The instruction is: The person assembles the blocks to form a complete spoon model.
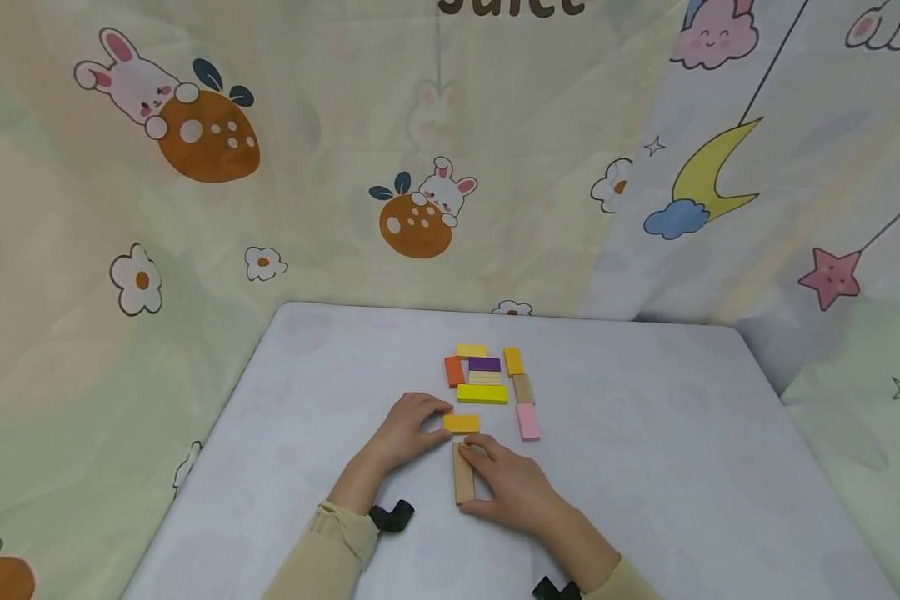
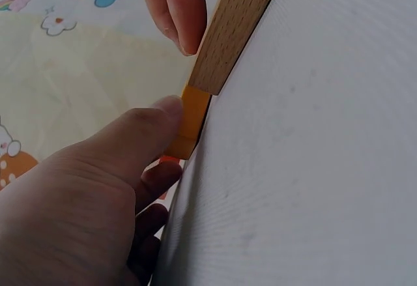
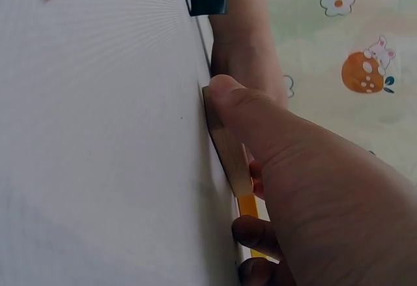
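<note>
A plain wooden block (image 1: 462, 475) lies lengthwise toward the wearer on the white table. My right hand (image 1: 517, 487) grips it, thumb at its near end and fingers at its far end. Just beyond lies an orange-yellow block (image 1: 462, 424), set crosswise. My left hand (image 1: 408, 429) pinches the left end of that block between thumb and index finger. In the left wrist view, the left thumb (image 2: 153, 126) is against the orange-yellow block (image 2: 191, 120), which appears to meet the end of the wooden block (image 2: 234, 35). The right thumb (image 3: 228, 90) covers one end of the wooden block (image 3: 228, 152).
Farther back lie bright yellow (image 1: 483, 394), purple (image 1: 484, 364), red-orange (image 1: 454, 372) and pale yellow (image 1: 472, 351) blocks around a light striped piece (image 1: 485, 377). To their right, yellow (image 1: 513, 361), tan (image 1: 523, 388) and pink (image 1: 528, 422) blocks form a column. A printed cloth (image 1: 532, 250) hangs behind the table.
</note>
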### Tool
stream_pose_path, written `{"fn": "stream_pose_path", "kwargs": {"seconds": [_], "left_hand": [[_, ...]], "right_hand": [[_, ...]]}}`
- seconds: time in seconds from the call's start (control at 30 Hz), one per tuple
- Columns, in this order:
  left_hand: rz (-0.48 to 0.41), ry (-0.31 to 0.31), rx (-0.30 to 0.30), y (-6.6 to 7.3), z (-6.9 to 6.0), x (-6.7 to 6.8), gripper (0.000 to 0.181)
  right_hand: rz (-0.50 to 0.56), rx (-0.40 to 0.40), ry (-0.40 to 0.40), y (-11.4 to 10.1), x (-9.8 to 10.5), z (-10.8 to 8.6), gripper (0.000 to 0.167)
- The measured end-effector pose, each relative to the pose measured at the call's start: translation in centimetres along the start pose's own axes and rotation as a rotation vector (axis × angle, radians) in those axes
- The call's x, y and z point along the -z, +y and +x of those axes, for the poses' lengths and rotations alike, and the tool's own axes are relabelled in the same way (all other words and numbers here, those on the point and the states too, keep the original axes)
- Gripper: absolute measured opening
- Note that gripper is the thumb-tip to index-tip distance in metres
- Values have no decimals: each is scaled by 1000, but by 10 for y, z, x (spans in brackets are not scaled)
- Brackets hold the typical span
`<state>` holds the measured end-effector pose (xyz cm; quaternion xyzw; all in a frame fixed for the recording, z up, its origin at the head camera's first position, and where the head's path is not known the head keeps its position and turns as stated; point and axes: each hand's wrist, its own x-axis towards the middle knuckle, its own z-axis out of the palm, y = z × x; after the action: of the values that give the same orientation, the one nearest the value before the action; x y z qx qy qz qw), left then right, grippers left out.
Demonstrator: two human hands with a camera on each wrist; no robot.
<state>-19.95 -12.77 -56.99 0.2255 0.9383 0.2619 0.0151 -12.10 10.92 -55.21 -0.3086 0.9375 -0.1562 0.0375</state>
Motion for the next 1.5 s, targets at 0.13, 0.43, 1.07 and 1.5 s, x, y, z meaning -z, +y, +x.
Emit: {"fn": "stream_pose_path", "kwargs": {"seconds": [0.13, 0.43, 1.07, 1.5], "left_hand": [[10, 10, -31, -1, -2, -1, 38], [9, 5, -54, 0, -2, 1, 34], [46, -31, -99, 1, -2, 2, 35], [33, -39, -64, 3, -2, 2, 34]], "right_hand": [[11, 11, 24, 0, 1, -1, 81], [19, -13, 31, 2, 0, 1, 81], [1, -38, 31, -2, 2, 0, 79], [-5, -29, 32, 0, 0, 0, 80]]}}
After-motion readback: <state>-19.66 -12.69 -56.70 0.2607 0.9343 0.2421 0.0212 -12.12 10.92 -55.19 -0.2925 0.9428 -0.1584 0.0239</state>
